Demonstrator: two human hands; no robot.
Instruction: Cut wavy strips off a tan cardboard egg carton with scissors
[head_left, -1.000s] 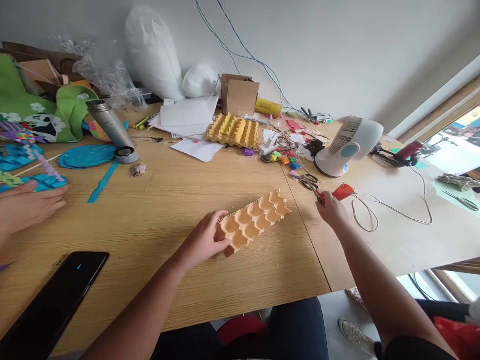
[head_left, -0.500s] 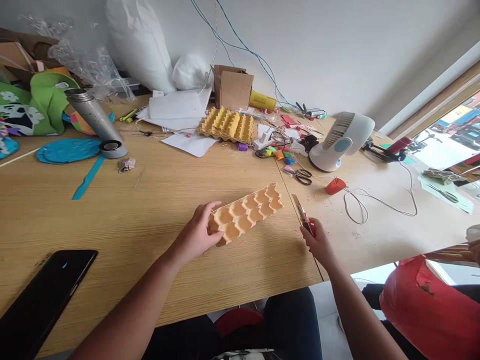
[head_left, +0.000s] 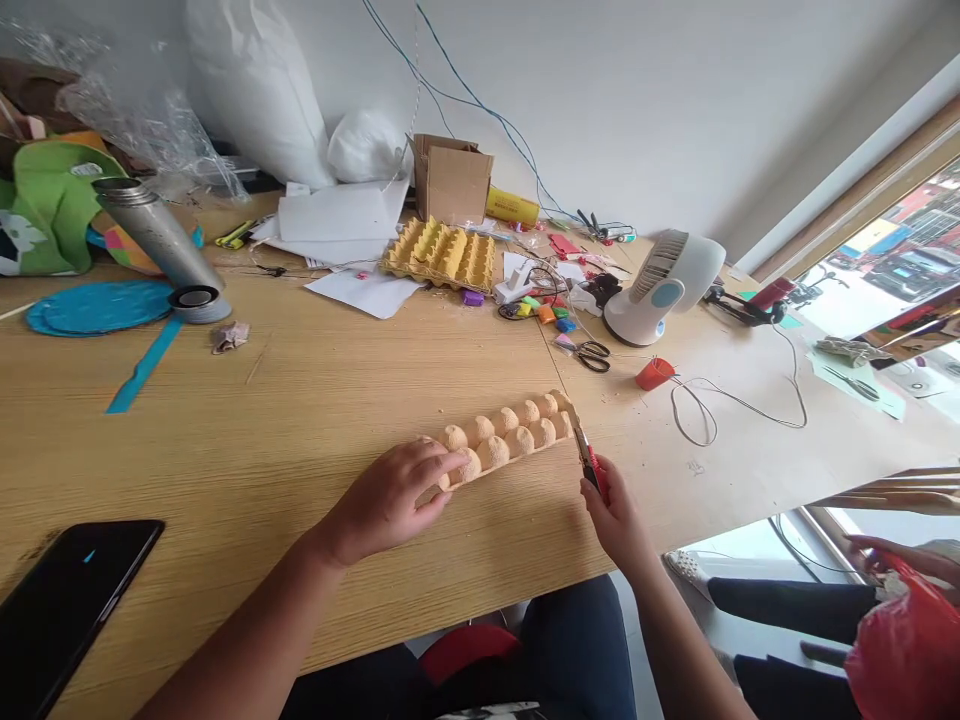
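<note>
A strip of orange egg carton (head_left: 502, 445) lies on the wooden table (head_left: 300, 420), bumps facing up. My left hand (head_left: 394, 495) presses on its near end, fingers curled over the cups. My right hand (head_left: 611, 510) is closed round a red-handled utility knife (head_left: 586, 455). The knife's blade points up toward the carton's far right end, close to or touching its edge.
A black phone (head_left: 67, 600) lies near left. Further back are a steel flask (head_left: 161, 245), a blue paper disc (head_left: 97, 305), a yellow egg tray (head_left: 442, 255), a cardboard box (head_left: 450, 180), scissors (head_left: 592, 352), a white fan (head_left: 660, 285), a red cup (head_left: 652, 373) and a cable (head_left: 720, 410). Another person sits at the right.
The carton strip has been turned over from cups up to bumps up. My right hand brought the knife from beside the red cup back to the carton's right end. The view shifted right.
</note>
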